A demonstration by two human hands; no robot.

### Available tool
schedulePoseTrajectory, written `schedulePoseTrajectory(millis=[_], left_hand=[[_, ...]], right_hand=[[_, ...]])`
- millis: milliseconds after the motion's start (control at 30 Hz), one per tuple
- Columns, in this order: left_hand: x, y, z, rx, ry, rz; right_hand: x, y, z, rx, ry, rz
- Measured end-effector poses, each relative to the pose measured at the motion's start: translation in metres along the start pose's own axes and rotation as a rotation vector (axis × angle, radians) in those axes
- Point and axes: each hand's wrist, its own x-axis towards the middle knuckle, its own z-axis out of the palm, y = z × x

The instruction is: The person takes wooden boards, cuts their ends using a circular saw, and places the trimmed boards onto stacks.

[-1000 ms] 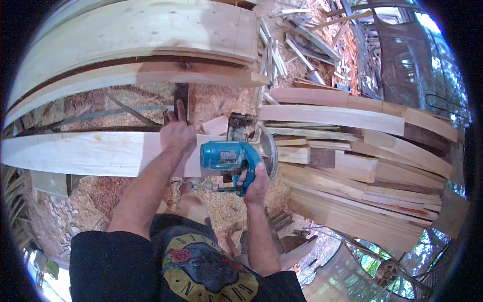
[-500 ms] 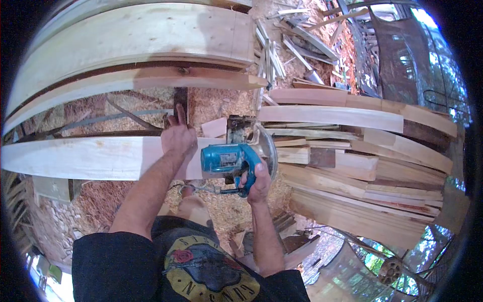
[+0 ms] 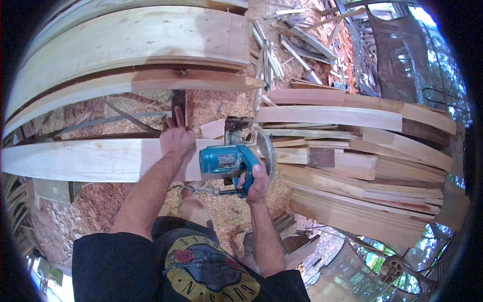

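Note:
My right hand (image 3: 257, 185) is wrapped round the rear handle of a teal circular saw (image 3: 221, 160). The saw lies across the right end of a long pale board (image 3: 75, 158), its round guard (image 3: 265, 148) just past that end. Part of its base plate shows beyond the motor; the cutting edge is hidden. My left hand (image 3: 176, 141) lies on the same board to the left of the saw, fingers stretched over its far edge toward a dark support bar (image 3: 179, 100). A power cord (image 3: 206, 190) trails from the handle.
A curved stack of cut boards (image 3: 352, 171) stands at the right. Wide planks (image 3: 136, 38) lie at the far left. Scrap sticks (image 3: 302, 48) are heaped at the back. Sawdust (image 3: 216, 103) covers the ground, with a small offcut (image 3: 213, 129) near the saw.
Almost nothing differs. The saw and my right hand sit very slightly further left in the picture, along with a small shift of the whole view. Both hands keep their places.

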Motion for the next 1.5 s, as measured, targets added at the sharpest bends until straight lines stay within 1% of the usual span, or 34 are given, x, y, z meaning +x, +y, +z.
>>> schedulePoseTrajectory(millis=[67, 133, 200, 333, 533, 667, 733, 800, 867, 900, 933, 1000, 1067, 1200, 1233, 1333, 1367, 1467, 1500], left_hand=[[-0.002, 0.001, -0.003, 0.02, -0.003, 0.023], [-0.004, 0.002, -0.003, -0.024, 0.033, 0.029], [-0.006, 0.001, -0.002, -0.133, 0.117, 0.01], [0.006, -0.002, 0.027, -0.097, 0.222, -0.044], [0.0, 0.005, 0.026, -0.091, 0.25, -0.014], [0.004, 0.003, 0.033, -0.097, 0.223, -0.05], [0.007, 0.006, 0.03, -0.079, 0.136, -0.073], [0.01, 0.005, 0.02, -0.049, -0.028, -0.082], [0.02, -0.007, 0.053, -0.02, 0.091, -0.027], [0.018, -0.003, 0.055, -0.004, 0.15, 0.006], [0.017, 0.0, 0.054, -0.022, 0.135, -0.046], [0.002, 0.02, 0.023, -0.058, 0.107, -0.148], [0.005, 0.017, 0.034, -0.048, 0.201, -0.103], [0.003, 0.027, 0.047, -0.004, 0.326, -0.08], [0.005, 0.027, 0.048, 0.0, 0.315, -0.092], [0.012, 0.023, 0.062, 0.039, 0.347, -0.08], [0.01, 0.027, 0.054, 0.072, 0.258, -0.097], [0.033, 0.001, 0.075, 0.14, 0.318, -0.039], [0.026, 0.015, 0.07, 0.119, 0.348, -0.042]], right_hand=[[-0.001, -0.001, 0.001, -0.006, -0.002, -0.007], [0.0, 0.0, 0.001, -0.004, 0.002, -0.009], [0.0, 0.001, 0.0, -0.004, -0.001, -0.014], [0.002, 0.004, -0.008, 0.003, -0.031, 0.0], [-0.001, -0.004, -0.009, 0.021, -0.029, 0.006], [0.001, 0.002, -0.011, 0.068, -0.033, 0.014], [0.001, 0.003, -0.012, 0.035, -0.019, 0.007], [0.003, 0.007, -0.014, 0.017, -0.017, 0.006], [0.007, 0.013, -0.019, 0.017, -0.022, 0.013], [0.007, 0.014, -0.021, 0.023, -0.035, 0.022], [0.007, 0.014, -0.022, 0.03, -0.049, 0.03], [0.006, 0.011, -0.023, 0.039, -0.08, 0.013], [0.008, 0.01, -0.023, 0.049, -0.116, -0.038], [0.017, 0.005, -0.04, 0.191, -0.235, 0.055], [0.018, 0.002, -0.042, 0.174, -0.247, 0.059], [0.016, 0.001, -0.05, 0.111, -0.231, 0.062], [0.015, 0.0, -0.052, 0.103, -0.203, 0.042], [0.004, 0.007, -0.088, 0.26, -0.178, 0.076], [-0.003, 0.014, -0.102, 0.234, -0.115, 0.018]])
